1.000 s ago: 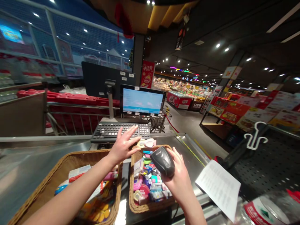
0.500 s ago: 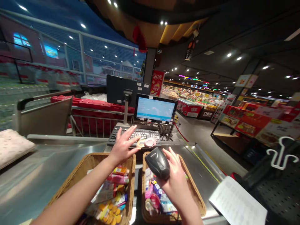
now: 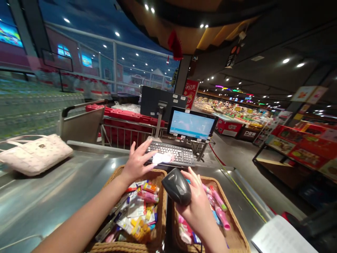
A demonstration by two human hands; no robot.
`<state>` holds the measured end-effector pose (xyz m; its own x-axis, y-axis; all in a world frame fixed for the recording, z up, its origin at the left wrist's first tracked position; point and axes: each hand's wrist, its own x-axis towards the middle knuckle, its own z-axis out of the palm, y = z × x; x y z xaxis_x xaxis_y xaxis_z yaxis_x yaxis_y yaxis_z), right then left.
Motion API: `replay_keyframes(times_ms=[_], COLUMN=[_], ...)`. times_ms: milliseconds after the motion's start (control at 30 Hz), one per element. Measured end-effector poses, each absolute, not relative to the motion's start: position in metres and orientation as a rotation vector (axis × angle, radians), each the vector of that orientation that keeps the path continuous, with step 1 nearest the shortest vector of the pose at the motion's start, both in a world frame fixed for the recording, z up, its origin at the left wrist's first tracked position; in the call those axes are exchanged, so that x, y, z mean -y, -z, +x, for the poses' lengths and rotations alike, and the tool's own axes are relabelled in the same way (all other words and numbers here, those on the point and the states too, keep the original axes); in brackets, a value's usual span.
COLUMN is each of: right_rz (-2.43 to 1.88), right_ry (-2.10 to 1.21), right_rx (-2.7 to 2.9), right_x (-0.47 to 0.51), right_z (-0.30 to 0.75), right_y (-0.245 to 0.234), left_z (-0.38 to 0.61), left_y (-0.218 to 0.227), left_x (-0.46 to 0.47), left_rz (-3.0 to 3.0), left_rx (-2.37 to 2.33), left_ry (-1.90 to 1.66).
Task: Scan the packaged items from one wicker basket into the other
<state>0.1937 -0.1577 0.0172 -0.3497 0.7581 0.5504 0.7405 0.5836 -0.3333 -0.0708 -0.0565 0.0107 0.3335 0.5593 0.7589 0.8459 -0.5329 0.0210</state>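
Note:
My right hand (image 3: 196, 198) is wrapped round a black handheld barcode scanner (image 3: 177, 187), whose head points left toward my other hand. My left hand (image 3: 138, 160) pinches a small white-and-pink item (image 3: 162, 158) between thumb and fingers. Glare washes out the item's face, so its kind is unclear. It is held above the near edge of the black keyboard (image 3: 180, 153). Below my left forearm lies a wicker basket (image 3: 163, 200) with many small packets and tubes in it. A second wicker basket (image 3: 237, 225), partly behind my right hand, holds pink tubes and other small goods.
A lit monitor (image 3: 191, 123) stands behind the keyboard, with a second screen (image 3: 151, 102) turned away. On the metal counter (image 3: 86, 179) rests a pale handbag (image 3: 39, 154) at the left. White paper sheets (image 3: 281, 235) lie at the lower right.
My view has turned left, so the surroundings shift rightward and more of the handbag shows. The held item now looks whiter under glare. Both hands keep their holds.

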Motion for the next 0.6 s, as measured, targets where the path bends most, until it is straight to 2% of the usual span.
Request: replay_keyframes(times_ms=[600], right_rz=[-1.143], right_ry=[-0.172], right_rx=[2.183], right_x=[0.154], right_z=[0.153], right_y=[-0.006], left_z=[-0.134], left_y=[0.011], left_x=[0.075], left_rz=[-2.221], left_rx=[1.384], left_ry=[0.938])
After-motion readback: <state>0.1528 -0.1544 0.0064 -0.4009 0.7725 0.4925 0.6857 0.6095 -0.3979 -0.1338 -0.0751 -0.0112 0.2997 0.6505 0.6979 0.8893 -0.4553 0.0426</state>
